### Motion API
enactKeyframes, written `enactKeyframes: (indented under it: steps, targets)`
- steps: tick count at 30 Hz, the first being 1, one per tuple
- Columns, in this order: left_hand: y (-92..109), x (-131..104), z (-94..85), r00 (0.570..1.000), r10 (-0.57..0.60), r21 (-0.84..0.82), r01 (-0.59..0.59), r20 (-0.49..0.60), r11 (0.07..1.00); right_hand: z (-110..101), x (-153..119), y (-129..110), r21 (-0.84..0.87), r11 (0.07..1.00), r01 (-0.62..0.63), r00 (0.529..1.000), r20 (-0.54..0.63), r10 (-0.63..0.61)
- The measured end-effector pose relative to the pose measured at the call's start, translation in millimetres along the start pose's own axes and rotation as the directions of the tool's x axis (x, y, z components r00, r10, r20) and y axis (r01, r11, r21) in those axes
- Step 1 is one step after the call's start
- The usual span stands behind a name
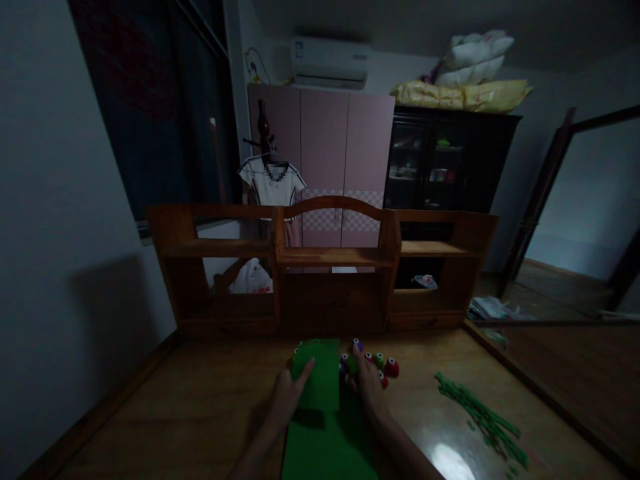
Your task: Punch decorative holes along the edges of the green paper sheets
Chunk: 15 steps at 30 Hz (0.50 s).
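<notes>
A long green paper sheet (pixel 320 440) lies on the wooden desk (pixel 200 407), and its far end is folded back toward me. My left hand (pixel 287 393) rests on the left edge of that folded part (pixel 320 373), fingers spread, forefinger on the paper. My right hand (pixel 367 383) lies flat at the sheet's right edge and touches a cluster of small coloured craft punches (pixel 383 363), red, green and purple. I cannot tell whether its fingers hold one.
A heap of thin green paper strips (pixel 480 413) lies on the desk to the right. A wooden shelf unit (pixel 330 267) stands along the desk's far edge. Behind it are a pink wardrobe (pixel 345 167), a dark cabinet (pixel 440 167) and a hung shirt (pixel 273 183).
</notes>
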State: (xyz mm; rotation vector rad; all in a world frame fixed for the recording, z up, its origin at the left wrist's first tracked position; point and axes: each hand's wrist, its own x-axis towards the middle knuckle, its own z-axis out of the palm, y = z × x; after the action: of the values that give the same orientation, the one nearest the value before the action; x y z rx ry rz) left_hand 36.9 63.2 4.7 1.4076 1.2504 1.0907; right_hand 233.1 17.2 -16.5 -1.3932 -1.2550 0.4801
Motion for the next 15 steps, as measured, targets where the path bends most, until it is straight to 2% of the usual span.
enactKeyframes:
  steps: [4, 7, 10, 15]
  targets:
    - [-5, 3, -0.7, 0.998, 0.056, 0.079, -0.055, -0.009, 0.995, 3, -1, 8, -0.032, 0.999, -0.007, 0.997, 0.074, 0.010]
    - [-6, 1, -1.7, 0.996, 0.089, 0.139, -0.085, -0.020, 0.987, 3, -1, 4, 0.019, 0.994, -0.108, 0.988, 0.109, 0.106]
    - [-2, -2, -2.9, 0.995, 0.081, 0.181, -0.070, -0.053, 0.981, 1, -1, -6, 0.063, 0.979, -0.195, 0.978, 0.088, 0.189]
    - [5, -5, -3.7, 0.994, 0.057, 0.186, -0.039, -0.092, 0.982, 3, 1, -18, 0.174, 0.958, -0.229, 0.973, 0.070, 0.220]
